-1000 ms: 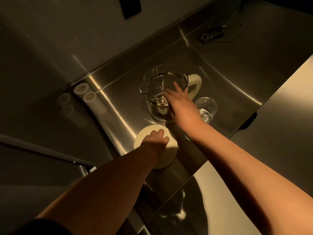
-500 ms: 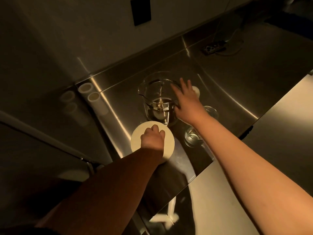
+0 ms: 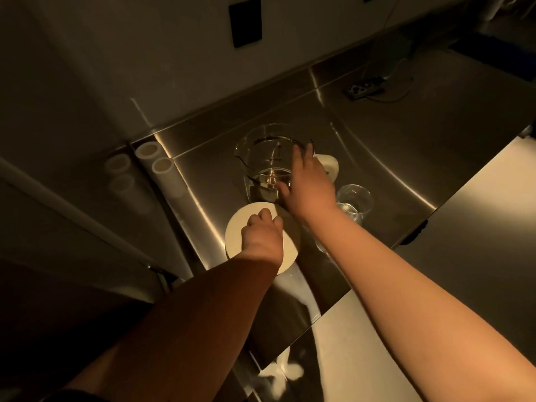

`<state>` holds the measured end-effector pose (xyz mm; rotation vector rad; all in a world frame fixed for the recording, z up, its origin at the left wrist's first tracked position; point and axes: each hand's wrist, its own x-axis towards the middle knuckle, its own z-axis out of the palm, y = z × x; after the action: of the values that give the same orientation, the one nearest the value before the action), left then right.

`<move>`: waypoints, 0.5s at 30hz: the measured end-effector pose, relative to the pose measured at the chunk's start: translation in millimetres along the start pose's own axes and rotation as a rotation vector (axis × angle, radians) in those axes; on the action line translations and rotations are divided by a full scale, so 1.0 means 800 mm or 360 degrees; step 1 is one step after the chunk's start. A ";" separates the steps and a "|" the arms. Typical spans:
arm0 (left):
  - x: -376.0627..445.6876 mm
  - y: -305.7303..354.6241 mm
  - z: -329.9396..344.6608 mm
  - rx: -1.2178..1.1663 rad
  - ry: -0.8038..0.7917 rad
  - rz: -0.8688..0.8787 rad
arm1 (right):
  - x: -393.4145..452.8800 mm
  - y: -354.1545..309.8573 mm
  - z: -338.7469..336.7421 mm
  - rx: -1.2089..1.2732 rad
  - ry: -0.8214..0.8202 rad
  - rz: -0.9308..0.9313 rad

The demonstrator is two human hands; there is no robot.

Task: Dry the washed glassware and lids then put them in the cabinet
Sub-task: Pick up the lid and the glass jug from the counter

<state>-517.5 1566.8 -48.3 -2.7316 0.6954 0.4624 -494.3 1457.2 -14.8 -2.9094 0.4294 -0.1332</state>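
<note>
Glass shows in the jug (image 3: 268,161), gripped at its near side by the right hand (image 3: 307,184) with thumb and fingers wrapped round it. Just nearer, the round lid (image 3: 236,233) is pressed on the steel bench (image 3: 377,158) under the left hand (image 3: 262,236), knuckles curled. A small glass (image 3: 355,200) stands right of the right hand.

I see a dim, amber-tinted picture. Light falls from the right, brightening my right forearm (image 3: 406,285); my left forearm (image 3: 174,314) lies in shadow. Glare streaks the steel counter (image 3: 377,158). Edges bow and darken.
</note>
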 end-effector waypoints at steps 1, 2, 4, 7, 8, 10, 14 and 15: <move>0.000 -0.001 -0.001 -0.0023 -0.0007 0.0007 | 0.002 0.013 -0.003 0.0005 0.0043 -0.0011; 0.000 -0.001 -0.002 -0.0035 -0.0017 0.0017 | 0.005 0.026 -0.005 0.0005 0.0047 -0.0012; -0.001 0.000 -0.004 -0.0038 -0.0043 0.0033 | 0.011 0.046 -0.003 0.0042 -0.0069 -0.0015; 0.000 0.001 -0.004 -0.0045 -0.0075 0.0039 | 0.015 0.054 0.006 0.0188 -0.0169 -0.0039; 0.000 0.001 -0.004 -0.0048 -0.0085 0.0036 | 0.015 0.054 0.009 0.0140 -0.0138 -0.0048; 0.001 0.001 -0.004 -0.0057 -0.0098 0.0023 | 0.016 0.053 0.012 -0.0029 -0.0076 -0.0039; 0.002 0.000 -0.006 -0.0058 -0.0068 0.0011 | 0.014 0.035 0.013 -0.0255 -0.0031 0.0041; 0.002 0.000 -0.006 -0.0060 -0.0053 0.0010 | 0.012 0.028 0.014 -0.0273 0.0001 0.0045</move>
<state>-515.1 1564.7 -44.7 -2.7511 0.6936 0.5269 -489.7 1435.5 -29.4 -3.0697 0.5052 -0.0979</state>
